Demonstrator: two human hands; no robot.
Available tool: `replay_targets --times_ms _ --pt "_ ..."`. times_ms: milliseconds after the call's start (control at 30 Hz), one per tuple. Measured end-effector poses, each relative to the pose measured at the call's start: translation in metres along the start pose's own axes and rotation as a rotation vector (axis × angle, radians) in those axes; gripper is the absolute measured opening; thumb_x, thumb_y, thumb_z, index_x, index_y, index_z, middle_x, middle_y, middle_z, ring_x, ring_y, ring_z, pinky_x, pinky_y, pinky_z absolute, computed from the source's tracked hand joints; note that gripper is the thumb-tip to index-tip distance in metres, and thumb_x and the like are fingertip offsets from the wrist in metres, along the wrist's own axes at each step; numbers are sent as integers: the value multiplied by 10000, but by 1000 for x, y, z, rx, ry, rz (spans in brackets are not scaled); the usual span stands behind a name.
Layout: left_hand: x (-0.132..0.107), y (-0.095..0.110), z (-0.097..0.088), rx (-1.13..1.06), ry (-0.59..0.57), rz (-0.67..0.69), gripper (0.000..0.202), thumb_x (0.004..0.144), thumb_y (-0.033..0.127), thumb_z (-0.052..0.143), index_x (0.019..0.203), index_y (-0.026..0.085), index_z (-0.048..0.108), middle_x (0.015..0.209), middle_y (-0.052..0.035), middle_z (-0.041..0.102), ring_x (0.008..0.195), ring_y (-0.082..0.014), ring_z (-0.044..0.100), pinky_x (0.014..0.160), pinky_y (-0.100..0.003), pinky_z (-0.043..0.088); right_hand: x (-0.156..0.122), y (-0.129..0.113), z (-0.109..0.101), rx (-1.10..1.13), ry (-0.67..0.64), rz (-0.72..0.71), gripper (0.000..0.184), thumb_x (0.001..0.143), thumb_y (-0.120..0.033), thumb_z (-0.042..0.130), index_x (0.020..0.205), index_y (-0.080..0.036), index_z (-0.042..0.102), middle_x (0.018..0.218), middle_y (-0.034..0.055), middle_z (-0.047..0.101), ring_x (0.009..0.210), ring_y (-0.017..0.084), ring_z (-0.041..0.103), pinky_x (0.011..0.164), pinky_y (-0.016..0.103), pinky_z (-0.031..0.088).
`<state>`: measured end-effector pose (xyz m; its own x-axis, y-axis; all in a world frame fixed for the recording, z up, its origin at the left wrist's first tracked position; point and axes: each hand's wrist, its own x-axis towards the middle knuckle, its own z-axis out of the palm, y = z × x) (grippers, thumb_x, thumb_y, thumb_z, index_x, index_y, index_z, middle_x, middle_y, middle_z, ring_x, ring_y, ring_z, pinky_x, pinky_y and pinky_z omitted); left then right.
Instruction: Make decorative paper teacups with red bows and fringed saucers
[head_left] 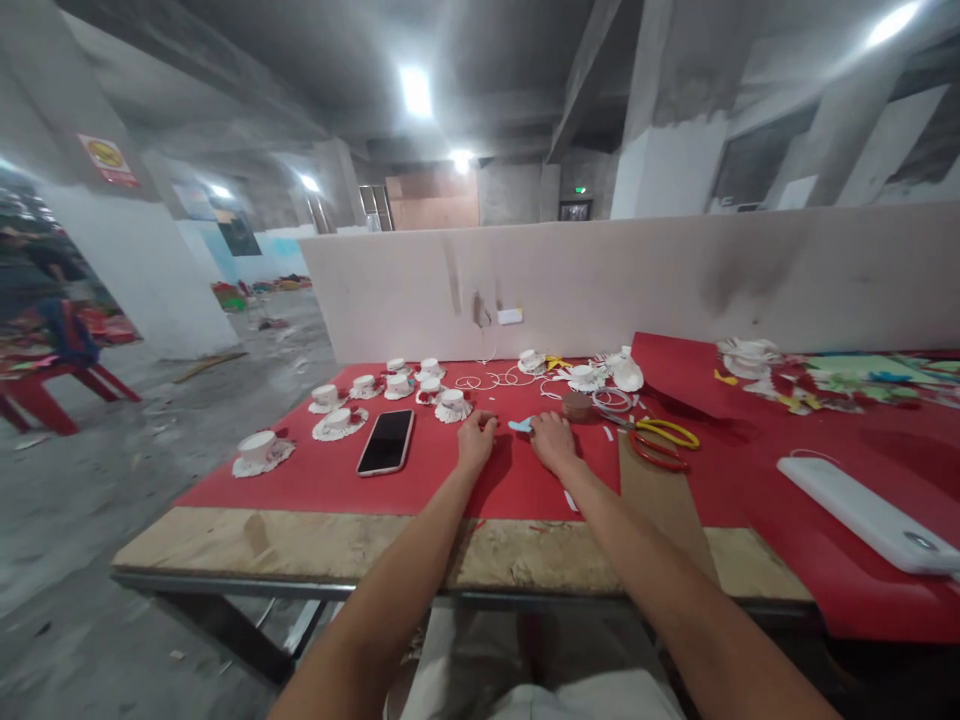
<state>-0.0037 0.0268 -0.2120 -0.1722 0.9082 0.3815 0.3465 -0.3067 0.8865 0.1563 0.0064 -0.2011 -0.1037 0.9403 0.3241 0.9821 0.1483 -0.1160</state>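
Over the red sheet, my left hand [475, 443] has its fingers curled together near the table's middle. Whatever lies in its fingertips, if anything, is too small to make out. My right hand [553, 440] is closed on one end of a small light blue strip [520, 426], which points toward the left hand. Just left of my left hand sits a small white cup-shaped piece with a frilled rim [453, 404]. A brown tape roll [576, 406] and scissors with red and yellow handles [664, 435] lie right of my right hand.
A phone [387, 442] lies to the left, with several more white cup-shaped pieces [260, 452] around it. Thin white cord [487, 381] curls behind. Brown cardboard [660, 500], a white device [862, 510] and paper scraps [802, 390] are on the right. A pale panel [405, 290] borders the back.
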Motion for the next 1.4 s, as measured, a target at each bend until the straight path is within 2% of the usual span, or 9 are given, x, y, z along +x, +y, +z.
replay_targets --times_ms 167,333,500,700,867,1000,1067,1200,1400 --pt "0 -3 0 21 -17 -7 118 761 238 540 808 178 629 684 -22 667 433 -106 529 529 -237 423 4 4 -13 27 -65 -21 284 878 -295 452 1073 -182 625 1104 129 624 1070 271 495 850 355 350" --pt "0 -4 1 42 -41 -2 132 772 244 535 822 177 637 730 -36 683 468 -116 546 553 -243 428 8 36 -53 80 -218 -157 339 742 -366 641 1029 -186 642 1019 85 663 916 230 576 743 265 382" --pt "0 0 2 48 -44 8 112 760 220 553 803 180 649 746 -43 691 551 -135 578 613 -248 433 -49 55 -80 87 -337 -266 214 716 -386 665 822 -201 664 838 41 670 730 181 580 604 237 363" --pt "-3 5 0 31 -49 -17 133 772 217 533 815 163 646 754 -34 691 447 -105 530 579 -249 432 -99 39 -61 67 -302 -328 159 856 -201 482 808 -150 626 859 83 652 741 166 560 659 254 359" --pt "-3 4 -2 8 -46 -37 127 770 213 534 815 160 641 753 -25 695 448 -92 529 587 -240 442 -64 31 -47 67 -232 -334 174 842 -152 468 857 -157 641 865 75 671 807 180 586 708 254 382" --pt "0 2 -3 -11 -13 -67 147 781 221 519 849 150 628 759 -38 693 482 -98 547 564 -231 445 -18 21 -36 64 -100 -270 394 849 -82 364 1200 -100 542 1184 165 589 1079 228 526 875 319 366" --pt "-1 2 -4 -22 5 -71 164 790 226 501 871 145 618 792 -50 693 512 -103 560 567 -231 450 -2 14 -29 64 -67 -300 439 871 -164 394 1301 -107 463 1316 174 496 1190 247 449 947 354 327" --pt "-4 7 -3 -49 -6 -58 185 782 265 513 882 148 616 820 -55 686 517 -102 558 546 -228 448 11 8 -12 57 -108 -444 402 880 -353 466 1259 -234 525 1338 62 510 1220 215 430 976 344 313" --pt "-8 9 2 -221 -6 -188 246 748 343 556 875 138 603 757 -46 661 447 -85 506 453 -209 409 39 11 -13 11 -59 -370 306 908 -298 419 1004 -127 654 1033 162 658 1010 275 556 880 419 354"
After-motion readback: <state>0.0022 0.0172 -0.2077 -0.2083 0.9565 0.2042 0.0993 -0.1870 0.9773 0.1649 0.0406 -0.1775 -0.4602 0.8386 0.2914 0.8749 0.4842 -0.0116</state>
